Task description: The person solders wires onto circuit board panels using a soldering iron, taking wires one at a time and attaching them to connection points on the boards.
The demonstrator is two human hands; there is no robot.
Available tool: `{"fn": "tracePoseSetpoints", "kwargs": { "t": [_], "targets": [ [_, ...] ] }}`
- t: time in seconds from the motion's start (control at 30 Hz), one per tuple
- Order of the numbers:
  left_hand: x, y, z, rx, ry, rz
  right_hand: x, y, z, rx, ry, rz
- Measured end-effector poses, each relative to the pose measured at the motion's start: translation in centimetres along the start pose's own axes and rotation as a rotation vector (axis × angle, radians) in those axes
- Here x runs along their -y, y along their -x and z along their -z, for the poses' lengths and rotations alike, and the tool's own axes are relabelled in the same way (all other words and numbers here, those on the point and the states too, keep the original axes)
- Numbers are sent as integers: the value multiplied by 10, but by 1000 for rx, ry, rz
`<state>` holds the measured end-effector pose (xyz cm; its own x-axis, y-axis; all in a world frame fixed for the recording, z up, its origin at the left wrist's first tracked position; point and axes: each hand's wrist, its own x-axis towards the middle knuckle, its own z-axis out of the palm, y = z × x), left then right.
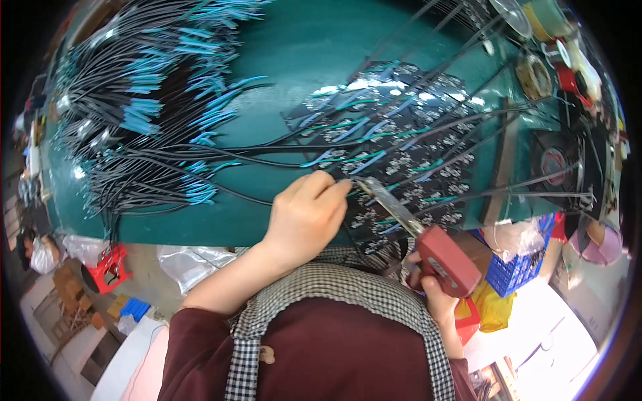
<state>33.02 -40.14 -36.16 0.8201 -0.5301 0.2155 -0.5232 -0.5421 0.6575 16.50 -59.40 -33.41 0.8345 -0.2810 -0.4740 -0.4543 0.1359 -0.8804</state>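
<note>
My left hand (pixel 306 212) is closed in a pinch at the near edge of the circuit boards. A thin black cable (pixel 244 194) runs from the left into this hand; the pinched end is hidden by my fingers. In my right hand (pixel 438 294) is a red gun-shaped tool (pixel 447 260) with a long metal nose (pixel 394 206). Its tip is close beside my left fingertips; whether they touch I cannot tell. Under both hands lie dark circuit boards (pixel 438 184) with small silvery parts, set close together. Blue and green wire ends (pixel 368 162) lie across them.
Thick bundles of black cables (pixel 127 167) with blue ends cover the left of the green table (pixel 281 67). A wooden strip (pixel 498 164), a fan-like black unit (pixel 554 162) and tape rolls (pixel 533 77) stand right. Below are a red stool (pixel 107 269) and a blue crate (pixel 511 271).
</note>
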Motion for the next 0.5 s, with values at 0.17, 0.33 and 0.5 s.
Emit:
{"fn": "tracePoseSetpoints", "kwargs": {
  "t": [0.17, 0.33, 0.5],
  "targets": [
    [-3, 1, -9, -5, 23, -1, -5, 10, 5, -26, -200, 64],
    [-3, 2, -6, -6, -11, 9, 1, 6, 3, -80, -249, 97],
    [-1, 1, -3, -1, -7, -1, 1, 3, 0, -12, -239, 70]
  ]
}}
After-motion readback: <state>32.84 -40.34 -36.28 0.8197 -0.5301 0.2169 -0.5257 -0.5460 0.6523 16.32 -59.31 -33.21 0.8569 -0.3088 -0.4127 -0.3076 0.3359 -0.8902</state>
